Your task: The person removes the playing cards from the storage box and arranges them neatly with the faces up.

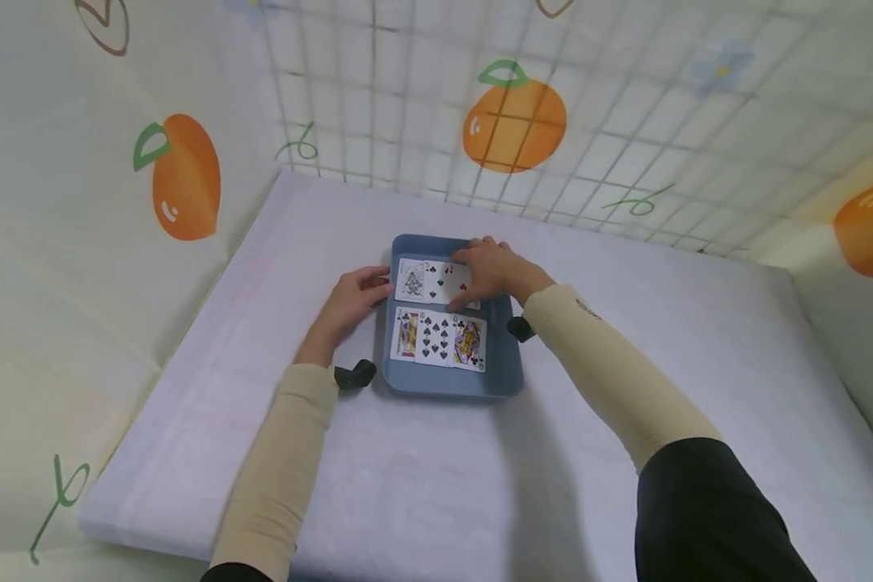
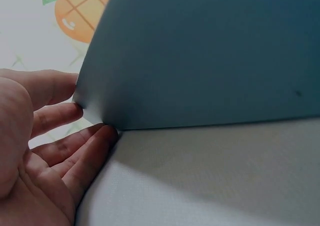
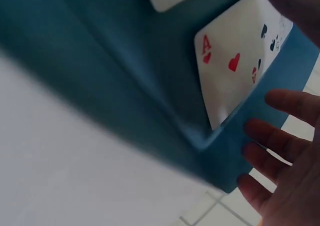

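Near the middle of the head view, the right hand [image 1: 496,273] lies over the far right corner of the blue tray [image 1: 505,373], palm down with its fingers relaxed and spread. It covers the ace of hearts [image 3: 231,68] (the wrist view shows this card leaning on the tray's inner wall); whether the fingertips really press the card I cannot tell, but nothing is pinched or grasped. My judgement is that the hand is adjusting this card so it lines up with the others.

Left of centre, the left hand [image 1: 349,301] rests with straight fingers [image 2: 60,115] against the tray's outer left wall near the far corner, holding nothing; it seems to steady the tray so it does not slide on the white cloth [image 1: 422,485].

Inside the tray lie two rows of cards. The upper row [image 1: 425,281] starts with an ace of spades and is partly hidden by the right hand. The lower row [image 1: 440,339] has a face card, the ten of spades and another face card, all flat and touching edge to edge.

Behind stands a wall sheet printed with oranges [image 1: 515,117]. Black wrist mounts [image 1: 355,375] sit beside the tray and block nothing.
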A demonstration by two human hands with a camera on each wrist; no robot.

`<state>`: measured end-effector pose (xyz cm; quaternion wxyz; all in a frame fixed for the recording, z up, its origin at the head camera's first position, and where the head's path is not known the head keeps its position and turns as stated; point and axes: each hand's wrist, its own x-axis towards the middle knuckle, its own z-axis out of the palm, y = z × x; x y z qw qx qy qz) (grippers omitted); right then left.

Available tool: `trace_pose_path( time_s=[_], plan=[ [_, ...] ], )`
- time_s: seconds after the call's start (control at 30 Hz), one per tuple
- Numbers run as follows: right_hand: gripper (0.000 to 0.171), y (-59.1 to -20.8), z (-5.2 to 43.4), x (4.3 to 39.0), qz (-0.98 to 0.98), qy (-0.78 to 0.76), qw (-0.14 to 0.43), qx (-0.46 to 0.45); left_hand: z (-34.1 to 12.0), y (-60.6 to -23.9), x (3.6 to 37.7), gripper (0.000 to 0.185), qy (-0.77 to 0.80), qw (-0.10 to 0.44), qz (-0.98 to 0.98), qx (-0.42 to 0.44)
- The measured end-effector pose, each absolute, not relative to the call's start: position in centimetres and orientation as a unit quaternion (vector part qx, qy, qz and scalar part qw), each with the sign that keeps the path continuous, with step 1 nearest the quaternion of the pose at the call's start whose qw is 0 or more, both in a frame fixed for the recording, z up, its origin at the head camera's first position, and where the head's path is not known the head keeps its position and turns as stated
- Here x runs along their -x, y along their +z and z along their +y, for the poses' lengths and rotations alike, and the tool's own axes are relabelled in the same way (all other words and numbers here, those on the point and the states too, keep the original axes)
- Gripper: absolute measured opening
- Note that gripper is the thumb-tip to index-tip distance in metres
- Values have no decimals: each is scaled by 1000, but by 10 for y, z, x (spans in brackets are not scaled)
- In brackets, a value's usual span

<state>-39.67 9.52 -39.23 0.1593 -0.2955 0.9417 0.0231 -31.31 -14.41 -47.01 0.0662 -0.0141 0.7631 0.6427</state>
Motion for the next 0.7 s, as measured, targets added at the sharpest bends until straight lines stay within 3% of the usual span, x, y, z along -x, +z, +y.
trace_pose_path(
  time_s=[0.7],
  plan=[
    [94, -399, 86, 406, 936, 47, 176, 300, -147, -472, 313, 49, 639, 60, 766, 8]
  ],
)
